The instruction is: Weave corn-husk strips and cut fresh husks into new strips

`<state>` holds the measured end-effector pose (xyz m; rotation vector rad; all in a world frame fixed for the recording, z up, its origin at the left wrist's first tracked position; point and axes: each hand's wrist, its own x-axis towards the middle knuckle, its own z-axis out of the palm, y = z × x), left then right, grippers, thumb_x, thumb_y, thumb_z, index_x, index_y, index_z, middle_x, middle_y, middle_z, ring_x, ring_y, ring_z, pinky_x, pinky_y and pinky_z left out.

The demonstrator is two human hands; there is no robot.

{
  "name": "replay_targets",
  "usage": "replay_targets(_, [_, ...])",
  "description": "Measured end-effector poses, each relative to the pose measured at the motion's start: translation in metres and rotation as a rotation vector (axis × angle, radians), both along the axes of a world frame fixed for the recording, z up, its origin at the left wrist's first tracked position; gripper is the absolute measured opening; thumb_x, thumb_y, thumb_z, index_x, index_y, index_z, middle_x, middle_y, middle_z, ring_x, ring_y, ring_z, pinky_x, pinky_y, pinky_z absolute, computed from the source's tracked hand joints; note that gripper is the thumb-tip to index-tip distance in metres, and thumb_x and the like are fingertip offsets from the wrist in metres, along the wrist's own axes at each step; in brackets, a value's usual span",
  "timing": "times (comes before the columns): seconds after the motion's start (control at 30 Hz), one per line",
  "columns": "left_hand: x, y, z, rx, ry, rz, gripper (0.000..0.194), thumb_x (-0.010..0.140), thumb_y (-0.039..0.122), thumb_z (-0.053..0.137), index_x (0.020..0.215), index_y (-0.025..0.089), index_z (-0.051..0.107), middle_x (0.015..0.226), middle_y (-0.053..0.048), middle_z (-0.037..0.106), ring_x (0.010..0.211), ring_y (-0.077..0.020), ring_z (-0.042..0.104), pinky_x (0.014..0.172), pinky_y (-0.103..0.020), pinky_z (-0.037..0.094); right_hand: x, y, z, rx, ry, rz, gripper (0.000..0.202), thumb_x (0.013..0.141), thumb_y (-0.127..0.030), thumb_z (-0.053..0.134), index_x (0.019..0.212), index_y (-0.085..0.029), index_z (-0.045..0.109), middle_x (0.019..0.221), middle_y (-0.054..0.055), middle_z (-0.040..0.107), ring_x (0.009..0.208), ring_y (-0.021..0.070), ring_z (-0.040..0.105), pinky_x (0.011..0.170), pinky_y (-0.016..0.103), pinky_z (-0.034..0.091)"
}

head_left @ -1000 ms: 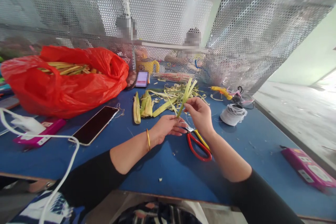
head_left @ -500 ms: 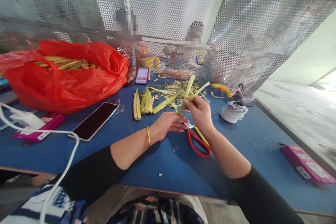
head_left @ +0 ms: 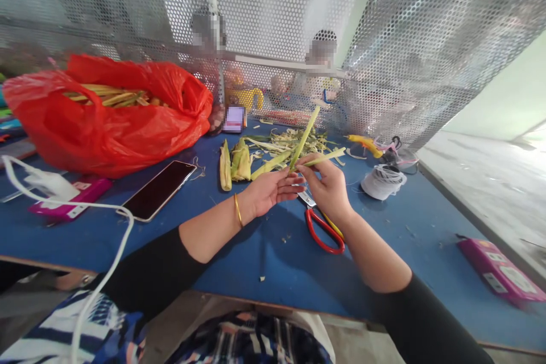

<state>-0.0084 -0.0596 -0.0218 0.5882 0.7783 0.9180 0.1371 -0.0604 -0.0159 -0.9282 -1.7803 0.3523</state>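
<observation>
Between my hands, a pale green leaf strip (head_left: pixel 306 135) stands up and slants to the right. My left hand (head_left: pixel 275 190) pinches its lower end near the thumb, the other fingers stretched out. My right hand (head_left: pixel 328 185) grips a second narrow leaf strip (head_left: pixel 331 157), which points right from the same spot. Under my hands lie scissors (head_left: pixel 321 233) with red and yellow handles, their blades partly hidden. Just behind are a heap of leaf scraps (head_left: pixel 294 141) and two folded pieces of yellow-green husk (head_left: pixel 241 162).
A red plastic bag (head_left: pixel 140 142) full of leaf strips stands left. Near it lie a phone (head_left: pixel 160 190), a purple box (head_left: pixel 87 196) and a white cable (head_left: pixel 123 247). To the right are a white string roll (head_left: pixel 383 182), a yellow tool (head_left: pixel 364 145) and another purple box (head_left: pixel 499 267). A perforated metal screen (head_left: pixel 285 17) rises behind.
The two strips have spread apart: one now stands more upright, the other lies lower, toward the right. My right hand has turned slightly. The view has shifted a little.
</observation>
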Motion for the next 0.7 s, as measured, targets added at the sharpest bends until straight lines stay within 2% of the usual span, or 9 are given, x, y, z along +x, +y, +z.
replay_targets(0.13, [-0.002, 0.001, 0.001, -0.013, -0.055, 0.023, 0.027, 0.101, 0.021, 0.048, 0.086, 0.013, 0.068, 0.069, -0.005, 0.072, 0.061, -0.0136, 0.071, 0.06, -0.022, 0.055, 0.003, -0.001, 0.002, 0.082, -0.111, 0.082, 0.012, 0.093, -0.024, 0.054, 0.086, -0.023, 0.063, 0.087, 0.004, 0.071, 0.085, 0.0187, 0.068, 0.08, 0.032, 0.053])
replay_targets(0.23, [-0.004, 0.004, 0.001, -0.04, -0.102, 0.038, 0.024, 0.101, 0.02, 0.049, 0.087, 0.014, 0.068, 0.063, -0.002, 0.068, 0.054, -0.0107, 0.066, 0.059, -0.021, 0.055, 0.006, -0.002, 0.004, 0.165, -0.33, 0.131, 0.016, 0.096, -0.024, 0.051, 0.087, -0.023, 0.064, 0.087, 0.006, 0.07, 0.083, 0.0192, 0.066, 0.076, 0.032, 0.052])
replay_targets(0.37, [-0.007, 0.008, 0.003, -0.084, -0.122, 0.066, 0.027, 0.103, 0.02, 0.046, 0.086, 0.013, 0.066, 0.058, 0.001, 0.064, 0.048, -0.0072, 0.058, 0.05, -0.017, 0.048, 0.003, -0.006, 0.003, 0.415, -0.71, 0.16, 0.027, 0.1, -0.021, 0.043, 0.084, -0.021, 0.065, 0.087, 0.009, 0.069, 0.082, 0.0196, 0.063, 0.076, 0.033, 0.049])
replay_targets(0.5, [-0.008, 0.009, 0.005, -0.111, -0.093, 0.128, 0.023, 0.102, 0.023, 0.048, 0.103, 0.011, 0.068, 0.07, -0.002, 0.07, 0.056, -0.008, 0.063, 0.053, -0.017, 0.048, -0.006, -0.007, -0.004, 0.608, -0.878, 0.18, 0.032, 0.099, -0.013, 0.043, 0.077, -0.018, 0.065, 0.077, 0.008, 0.066, 0.075, 0.019, 0.058, 0.076, 0.032, 0.048])
replay_targets(0.6, [-0.008, 0.008, 0.006, -0.141, -0.061, 0.151, 0.024, 0.101, 0.024, 0.051, 0.108, 0.01, 0.069, 0.069, -0.001, 0.071, 0.055, -0.0085, 0.062, 0.056, -0.018, 0.049, -0.009, -0.007, -0.008, 0.602, -0.921, 0.22, 0.032, 0.097, -0.009, 0.043, 0.076, -0.018, 0.065, 0.075, 0.007, 0.064, 0.074, 0.0192, 0.056, 0.076, 0.033, 0.048])
replay_targets(0.7, [-0.007, 0.009, 0.006, -0.145, -0.063, 0.176, 0.022, 0.101, 0.022, 0.052, 0.099, 0.01, 0.071, 0.067, -0.001, 0.07, 0.055, -0.0081, 0.062, 0.056, -0.017, 0.049, -0.007, -0.009, -0.007, 0.469, -0.862, 0.336, 0.025, 0.097, -0.016, 0.049, 0.078, -0.018, 0.066, 0.077, 0.007, 0.066, 0.076, 0.0191, 0.058, 0.076, 0.033, 0.049])
